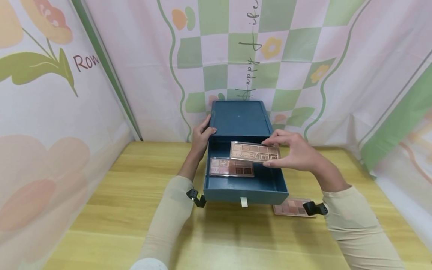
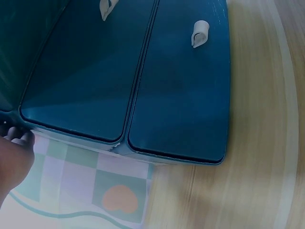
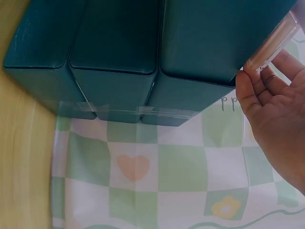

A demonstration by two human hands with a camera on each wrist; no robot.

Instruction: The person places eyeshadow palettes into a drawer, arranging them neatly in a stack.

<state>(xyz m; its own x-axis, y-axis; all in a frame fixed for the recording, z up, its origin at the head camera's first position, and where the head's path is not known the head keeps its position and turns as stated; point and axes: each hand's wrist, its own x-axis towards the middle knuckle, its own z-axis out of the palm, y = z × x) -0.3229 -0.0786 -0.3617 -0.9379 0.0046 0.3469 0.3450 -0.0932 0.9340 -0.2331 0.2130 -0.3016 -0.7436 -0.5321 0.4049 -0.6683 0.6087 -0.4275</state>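
Note:
My right hand [image 1: 293, 152] pinches one end of an eyeshadow palette [image 1: 249, 152] with a clear, lettered lid, over the pulled-out top drawer [image 1: 263, 183] of a blue drawer unit [image 1: 239, 116]. Inside that drawer lies a second palette [image 1: 233, 167], partly covered by the held one. In the right wrist view the fingers and thumb [image 3: 248, 90] of that hand grip the palette's edge [image 3: 271, 45]. My left hand [image 1: 200, 137] holds the unit's left side near the top, its thumb on the upper edge; in the left wrist view only part of the hand [image 2: 16, 155] shows.
A third palette [image 1: 291, 208] lies on the wooden table [image 1: 135, 210] to the right of the drawer, partly behind the right wrist's camera. Two lower drawers with white pull tabs [image 2: 200, 33] are closed. A patterned cloth [image 1: 216, 48] hangs behind the unit.

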